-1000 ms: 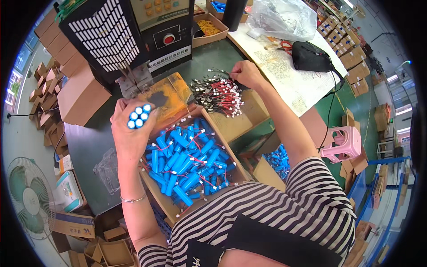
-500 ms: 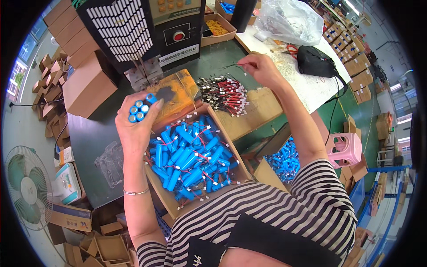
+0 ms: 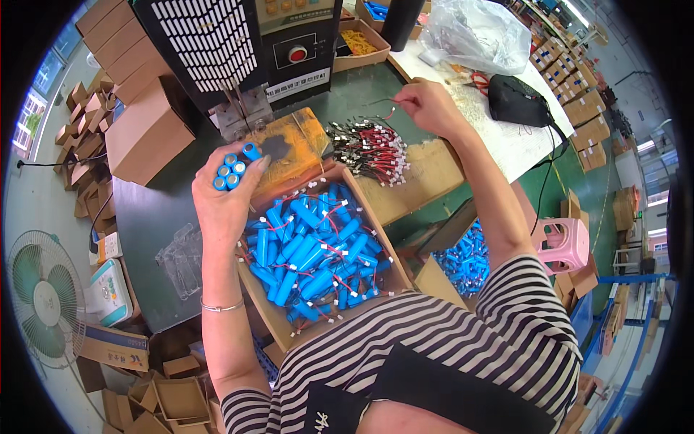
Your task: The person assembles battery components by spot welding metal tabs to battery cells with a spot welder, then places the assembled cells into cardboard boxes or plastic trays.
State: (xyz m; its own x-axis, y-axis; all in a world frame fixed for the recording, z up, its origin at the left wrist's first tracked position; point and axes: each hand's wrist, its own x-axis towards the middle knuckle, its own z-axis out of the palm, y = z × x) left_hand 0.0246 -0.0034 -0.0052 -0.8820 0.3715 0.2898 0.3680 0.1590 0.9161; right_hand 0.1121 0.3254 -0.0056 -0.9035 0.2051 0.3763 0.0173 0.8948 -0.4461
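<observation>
My left hand [image 3: 220,199] is closed around several blue cylindrical battery cells [image 3: 230,172], their metal ends facing up. One cell [image 3: 251,152] stands a little apart from the bunch, near the thumb and the welding machine's electrodes [image 3: 242,116]. Beside the hand lies an orange, worn block [image 3: 307,134] with a dark patch. Over the table, my right hand [image 3: 432,107] pinches a thin wire lead [image 3: 387,102] between thumb and fingers. Below that lead is a pile of red and black wire leads [image 3: 379,153] with white connectors.
A cardboard box [image 3: 396,277] before me holds blue cells with leads. The black spot welder [image 3: 298,76] stands behind. To the right are another carton of cells [image 3: 463,264], a black pouch [image 3: 518,101] and a plastic bag [image 3: 477,36]. A fan [image 3: 47,300] stands left.
The view has shifted slightly. The cells in my left hand have tilted a little, and my right hand still pinches the lead, whose angle has changed.
</observation>
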